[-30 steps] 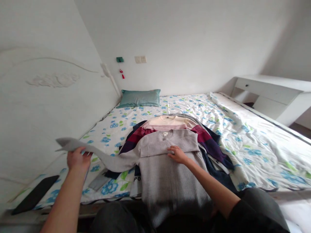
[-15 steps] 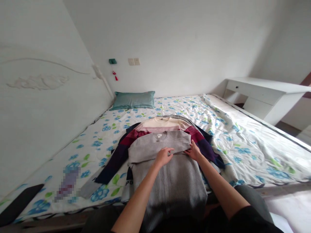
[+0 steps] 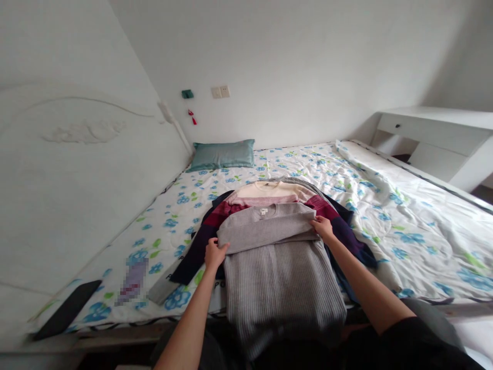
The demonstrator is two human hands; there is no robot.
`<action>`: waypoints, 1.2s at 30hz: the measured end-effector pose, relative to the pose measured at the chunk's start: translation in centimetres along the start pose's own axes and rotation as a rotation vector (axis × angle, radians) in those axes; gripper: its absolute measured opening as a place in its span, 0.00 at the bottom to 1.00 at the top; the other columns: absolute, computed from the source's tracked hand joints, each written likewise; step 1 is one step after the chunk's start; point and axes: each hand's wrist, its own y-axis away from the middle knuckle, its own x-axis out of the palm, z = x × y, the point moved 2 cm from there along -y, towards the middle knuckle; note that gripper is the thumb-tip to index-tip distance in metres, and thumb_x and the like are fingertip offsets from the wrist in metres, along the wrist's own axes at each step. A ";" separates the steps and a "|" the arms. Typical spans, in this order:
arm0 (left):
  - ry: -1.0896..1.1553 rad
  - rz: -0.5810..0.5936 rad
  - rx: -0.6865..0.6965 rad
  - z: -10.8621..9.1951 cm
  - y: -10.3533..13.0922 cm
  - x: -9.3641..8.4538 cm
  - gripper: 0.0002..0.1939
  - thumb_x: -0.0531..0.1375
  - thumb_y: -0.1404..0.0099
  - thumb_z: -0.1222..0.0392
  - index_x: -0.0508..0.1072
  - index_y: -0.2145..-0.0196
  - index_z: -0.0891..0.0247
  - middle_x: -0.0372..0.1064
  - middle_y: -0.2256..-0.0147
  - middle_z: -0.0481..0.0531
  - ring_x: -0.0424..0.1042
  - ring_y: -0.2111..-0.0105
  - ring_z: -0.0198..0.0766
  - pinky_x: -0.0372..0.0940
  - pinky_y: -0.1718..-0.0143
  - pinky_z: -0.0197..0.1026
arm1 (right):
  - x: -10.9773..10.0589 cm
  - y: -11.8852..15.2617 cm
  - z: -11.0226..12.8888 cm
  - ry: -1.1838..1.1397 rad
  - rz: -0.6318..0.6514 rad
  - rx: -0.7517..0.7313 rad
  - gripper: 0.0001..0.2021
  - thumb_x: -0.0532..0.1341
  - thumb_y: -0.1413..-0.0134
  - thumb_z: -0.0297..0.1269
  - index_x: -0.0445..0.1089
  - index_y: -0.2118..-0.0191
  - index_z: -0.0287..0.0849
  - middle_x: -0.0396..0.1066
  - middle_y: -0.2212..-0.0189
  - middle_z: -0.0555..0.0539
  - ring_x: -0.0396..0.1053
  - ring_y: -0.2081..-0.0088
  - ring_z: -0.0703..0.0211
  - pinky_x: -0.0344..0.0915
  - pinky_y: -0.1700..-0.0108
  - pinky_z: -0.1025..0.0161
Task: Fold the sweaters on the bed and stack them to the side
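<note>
A grey ribbed sweater (image 3: 285, 277) lies in front of me, its sleeves folded across the chest and its lower end hanging over the bed's near edge. My left hand (image 3: 215, 253) pinches the left edge of the folded sleeves. At the opposite end, my right hand (image 3: 322, 227) grips a cuff near the right shoulder. Beneath the grey one is spread a striped sweater (image 3: 265, 193) in cream, pink, maroon and navy, its arms reaching out to both sides. More grey and dark garments show under it, mostly hidden.
The bed has a blue-flowered white quilt (image 3: 408, 238). A teal pillow (image 3: 223, 155) rests by the wall. At the near left lie a black flat object (image 3: 69, 309) and a pixelated purple item (image 3: 133, 280). A white desk (image 3: 435, 139) stands at the far right.
My left hand has moved from the middle of the folded sleeves out to their left edge and closed there. My right hand stays at the right end. The whole view has shifted slightly.
</note>
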 end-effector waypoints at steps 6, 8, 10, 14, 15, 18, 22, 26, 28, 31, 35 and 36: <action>0.295 0.063 -0.198 -0.1 -2.7 0.5 0.26 0.75 0.44 0.53 0.77 0.50 0.62 0.84 0.50 0.69 0.82 0.41 0.65 0.75 0.45 0.54 | -1.9 -0.3 -0.9 0.209 -0.099 0.014 0.21 0.77 0.55 0.41 0.81 0.53 0.42 0.84 0.56 0.40 0.83 0.46 0.39 0.76 0.38 0.50; 0.401 0.123 -0.220 -0.5 -3.6 0.5 0.22 0.75 0.45 0.55 0.79 0.54 0.62 0.85 0.55 0.65 0.84 0.47 0.62 0.77 0.50 0.53 | -1.4 -0.7 -0.4 0.226 -0.125 -0.010 0.29 0.78 0.54 0.45 0.80 0.45 0.42 0.84 0.50 0.38 0.82 0.43 0.39 0.76 0.37 0.51; 0.504 0.187 -0.235 -1.0 -4.3 0.5 0.16 0.75 0.45 0.57 0.80 0.60 0.61 0.85 0.59 0.62 0.86 0.54 0.58 0.78 0.54 0.50 | -0.7 -1.1 0.4 0.221 -0.125 -0.033 0.34 0.80 0.56 0.45 0.79 0.42 0.42 0.84 0.48 0.37 0.82 0.42 0.38 0.76 0.38 0.50; 0.645 0.250 -0.251 -1.7 -5.7 0.9 0.13 0.76 0.46 0.64 0.80 0.64 0.62 0.85 0.64 0.62 0.86 0.61 0.52 0.79 0.57 0.47 | -0.1 -2.5 2.2 0.163 -0.003 -0.072 0.27 0.81 0.60 0.40 0.83 0.50 0.43 0.86 0.57 0.42 0.83 0.49 0.40 0.79 0.44 0.52; 0.668 0.255 -0.254 -1.9 -6.1 1.0 0.14 0.77 0.47 0.66 0.80 0.64 0.62 0.85 0.64 0.62 0.86 0.61 0.52 0.79 0.57 0.48 | -0.1 -2.9 2.7 0.139 0.044 -0.086 0.24 0.80 0.60 0.39 0.83 0.53 0.43 0.86 0.60 0.43 0.84 0.51 0.41 0.79 0.47 0.53; 0.734 0.254 -0.249 -2.9 -7.8 1.1 0.18 0.78 0.48 0.69 0.81 0.60 0.63 0.85 0.64 0.60 0.86 0.61 0.52 0.80 0.56 0.49 | -0.8 -4.5 4.8 0.034 0.151 -0.126 0.17 0.79 0.57 0.40 0.83 0.60 0.41 0.84 0.66 0.46 0.83 0.59 0.46 0.79 0.55 0.57; 0.857 0.211 -0.178 -6.6 -11.7 0.1 0.26 0.76 0.46 0.73 0.80 0.50 0.61 0.85 0.61 0.55 0.85 0.60 0.46 0.80 0.52 0.47 | -2.2 -7.5 8.8 -0.105 0.134 -0.165 0.19 0.77 0.53 0.46 0.83 0.57 0.42 0.84 0.66 0.48 0.81 0.63 0.52 0.78 0.59 0.61; 1.049 0.162 -0.001 -12.5 -15.6 -1.1 0.31 0.73 0.46 0.76 0.78 0.46 0.59 0.84 0.56 0.53 0.84 0.55 0.46 0.79 0.45 0.50 | -3.5 -11.6 12.3 -0.216 0.045 -0.212 0.20 0.77 0.51 0.48 0.82 0.55 0.41 0.83 0.65 0.48 0.79 0.65 0.55 0.77 0.61 0.62; 1.085 0.146 0.043 -14.7 -16.7 -0.7 0.31 0.71 0.45 0.78 0.78 0.46 0.58 0.84 0.54 0.54 0.83 0.53 0.45 0.78 0.43 0.51 | -3.7 -13.3 12.7 -0.208 -0.013 -0.226 0.18 0.76 0.50 0.45 0.82 0.56 0.41 0.83 0.64 0.49 0.77 0.65 0.58 0.75 0.61 0.64; 0.995 0.133 -0.055 -15.7 -16.7 1.7 0.30 0.70 0.45 0.80 0.78 0.48 0.58 0.84 0.53 0.53 0.82 0.52 0.42 0.76 0.43 0.47 | -3.2 -14.7 10.9 -0.063 -0.039 -0.137 0.14 0.76 0.51 0.39 0.81 0.59 0.40 0.82 0.68 0.50 0.76 0.67 0.60 0.75 0.60 0.65; 0.849 0.230 -0.234 -13.8 -15.6 6.0 0.19 0.72 0.42 0.77 0.80 0.55 0.63 0.84 0.58 0.58 0.83 0.56 0.45 0.76 0.46 0.51 | -1.9 -14.7 6.5 0.014 0.031 -0.014 0.16 0.78 0.58 0.34 0.81 0.61 0.39 0.79 0.74 0.52 0.75 0.71 0.59 0.77 0.63 0.63; 0.832 0.248 -0.258 -13.2 -15.5 6.8 0.16 0.73 0.41 0.75 0.80 0.57 0.65 0.84 0.60 0.60 0.83 0.58 0.47 0.76 0.48 0.53 | -1.7 -14.7 5.6 0.012 0.047 -0.007 0.16 0.78 0.58 0.33 0.82 0.60 0.40 0.80 0.73 0.52 0.76 0.70 0.59 0.78 0.62 0.64</action>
